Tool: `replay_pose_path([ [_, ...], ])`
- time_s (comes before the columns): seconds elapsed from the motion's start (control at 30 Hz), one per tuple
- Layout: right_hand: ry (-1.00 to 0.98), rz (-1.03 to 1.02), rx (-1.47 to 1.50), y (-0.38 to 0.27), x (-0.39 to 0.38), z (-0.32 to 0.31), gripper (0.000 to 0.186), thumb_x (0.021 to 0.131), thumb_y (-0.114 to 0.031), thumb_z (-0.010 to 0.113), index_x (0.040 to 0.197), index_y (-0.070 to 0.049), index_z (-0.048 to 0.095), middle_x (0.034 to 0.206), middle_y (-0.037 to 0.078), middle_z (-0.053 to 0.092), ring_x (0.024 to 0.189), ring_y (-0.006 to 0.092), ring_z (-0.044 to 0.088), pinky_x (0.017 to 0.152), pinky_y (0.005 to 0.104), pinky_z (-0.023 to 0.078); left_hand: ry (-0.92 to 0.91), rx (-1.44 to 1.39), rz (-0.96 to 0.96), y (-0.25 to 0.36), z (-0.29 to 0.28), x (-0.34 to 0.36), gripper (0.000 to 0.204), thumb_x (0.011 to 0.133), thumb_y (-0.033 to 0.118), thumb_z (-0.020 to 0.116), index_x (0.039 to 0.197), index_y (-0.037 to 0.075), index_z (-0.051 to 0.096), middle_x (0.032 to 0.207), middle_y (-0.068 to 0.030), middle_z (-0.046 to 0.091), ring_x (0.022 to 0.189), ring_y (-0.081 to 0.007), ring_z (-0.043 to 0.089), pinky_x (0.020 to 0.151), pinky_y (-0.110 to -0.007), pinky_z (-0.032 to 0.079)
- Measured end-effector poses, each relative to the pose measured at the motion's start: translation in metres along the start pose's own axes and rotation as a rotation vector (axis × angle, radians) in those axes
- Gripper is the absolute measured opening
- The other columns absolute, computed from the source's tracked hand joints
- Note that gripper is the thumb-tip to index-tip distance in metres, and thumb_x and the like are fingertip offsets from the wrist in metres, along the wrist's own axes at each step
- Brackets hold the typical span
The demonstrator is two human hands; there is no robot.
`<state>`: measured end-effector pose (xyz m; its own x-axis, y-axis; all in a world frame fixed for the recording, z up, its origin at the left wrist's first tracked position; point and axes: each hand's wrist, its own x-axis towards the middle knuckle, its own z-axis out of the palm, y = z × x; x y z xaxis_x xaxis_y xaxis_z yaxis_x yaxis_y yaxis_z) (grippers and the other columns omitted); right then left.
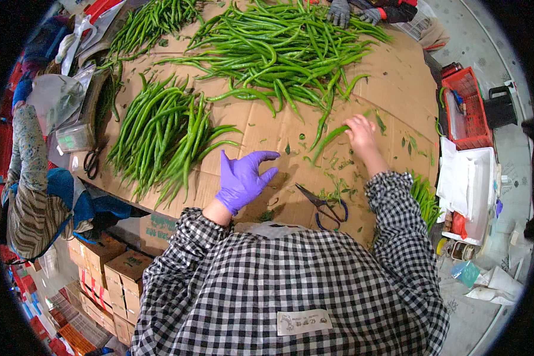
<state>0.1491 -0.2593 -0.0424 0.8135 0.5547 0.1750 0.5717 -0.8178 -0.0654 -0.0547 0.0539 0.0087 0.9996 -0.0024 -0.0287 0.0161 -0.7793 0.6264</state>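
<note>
My left hand point(241, 180), in a purple glove, hovers over the cardboard with thumb and fingers apart and nothing between them. Bare of any glove, my right hand point(363, 139) pinches one end of a long green chili pepper point(327, 143), whose other end points down and left toward the board. To the left of my gloved hand lies a bundle of green chili peppers point(160, 130), roughly lined up. A large loose heap of the same peppers point(279, 53) covers the far middle. Scissors point(321, 206) with dark blue handles rest partly opened between my forearms.
Cardboard point(403, 89) covers the table, with leaf scraps strewn about. Another pepper pile point(423, 199) is beside my right forearm. Black scissors point(92, 161) lie at the left edge. Co-workers' gloved hands point(340, 13) are at the far side. A red crate point(471, 110) and white bin point(480, 190) stand right.
</note>
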Motion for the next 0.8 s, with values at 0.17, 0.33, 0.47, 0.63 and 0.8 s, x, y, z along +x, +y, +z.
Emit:
replay_pose_path([
  [0.17,-0.238,0.164,0.825,-0.085,-0.006,-0.028,0.028,0.089,-0.016,0.069,0.114,-0.007,0.062,0.094,0.011,0.07,0.077,0.0207,0.068,0.066,0.0352,0.054,-0.164,-0.401,-0.219,0.012,0.016,0.012,0.05,0.09,0.041,0.062,0.135,0.019,0.055,0.126,-0.0033,0.065,0.109,-0.0197,0.063,0.11,-0.057,0.02],
  [0.33,-0.387,-0.097,0.97,-0.142,-0.014,-0.04,0.026,0.085,-0.021,0.072,0.103,-0.004,0.066,0.083,0.013,0.069,0.077,0.0217,0.068,0.07,0.0349,0.051,0.076,-0.595,0.266,0.017,0.034,0.018,0.056,0.096,0.043,0.057,0.132,0.001,0.05,0.117,-0.0128,0.063,0.114,-0.0273,0.06,0.095,-0.043,0.049],
  [0.47,0.283,0.429,0.928,-0.07,0.056,-0.002,0.017,0.092,-0.015,0.065,0.104,-0.003,0.064,0.091,0.008,0.07,0.083,0.0159,0.064,0.074,0.03,0.05,0.026,-1.768,-0.508,0.006,0.039,0.022,0.049,0.102,0.045,0.045,0.118,0.0,0.058,0.075,-0.0016,0.049,0.076,-0.018,0.056,0.081,-0.035,0.05],
  [0.63,-0.071,0.792,0.475,0.054,0.104,0.054,0.047,0.09,-0.048,0.059,0.093,-0.002,0.069,0.089,0.017,0.07,0.076,0.0289,0.067,0.07,0.0427,0.051,-0.05,-1.735,-0.562,-0.004,0.032,0.019,0.049,0.102,0.047,0.045,0.115,0.0,0.057,0.066,0.003,0.03,0.063,-0.012,0.034,0.066,-0.028,0.039],
  [0.8,-0.141,0.864,0.776,0.079,0.109,0.101,0.053,0.09,-0.051,0.059,0.082,0.0,0.07,0.077,0.014,0.071,0.065,0.0261,0.067,0.067,0.0415,0.051,-0.108,-1.741,-0.563,0.001,0.026,0.021,0.037,0.103,0.035,0.047,0.111,0.001,0.059,0.065,0.005,0.029,0.059,-0.0095,0.033,0.062,-0.027,0.039],
])
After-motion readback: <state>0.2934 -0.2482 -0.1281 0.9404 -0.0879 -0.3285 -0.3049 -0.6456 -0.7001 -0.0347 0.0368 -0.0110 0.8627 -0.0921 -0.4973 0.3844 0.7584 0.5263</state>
